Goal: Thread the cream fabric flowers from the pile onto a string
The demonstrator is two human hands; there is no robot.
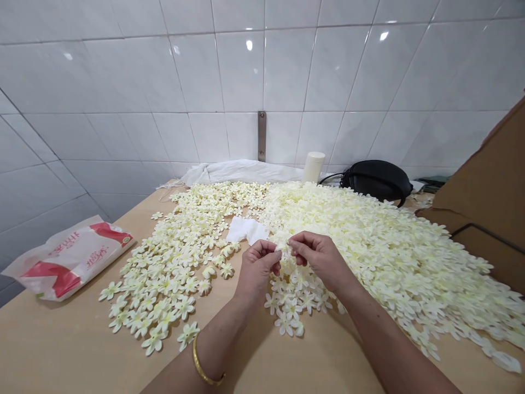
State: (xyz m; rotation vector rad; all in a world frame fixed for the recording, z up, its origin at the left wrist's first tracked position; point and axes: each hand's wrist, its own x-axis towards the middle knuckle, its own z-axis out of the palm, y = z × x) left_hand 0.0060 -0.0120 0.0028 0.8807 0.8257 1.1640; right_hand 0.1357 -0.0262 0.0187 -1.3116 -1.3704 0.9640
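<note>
Over the table's middle, my left hand (255,271) and my right hand (322,258) come close together with fingers pinched. A small pale artificial flower (284,248) sits between their fingertips, partly covered by them. A big heap of white-yellow artificial flowers (381,257) spreads behind and to the right of my right hand. Left of my left hand lies a looser, thinner spread of similar flowers (164,284). Just beyond my left hand is a folded white tissue (247,230). A gold bangle (199,364) circles my left wrist.
A red-and-white plastic packet (69,257) lies at the table's left edge. Along the tiled wall are white cloth (241,171), a cream cylindrical container (313,167) and a black bag (375,179). A brown cardboard sheet (488,202) leans at the right.
</note>
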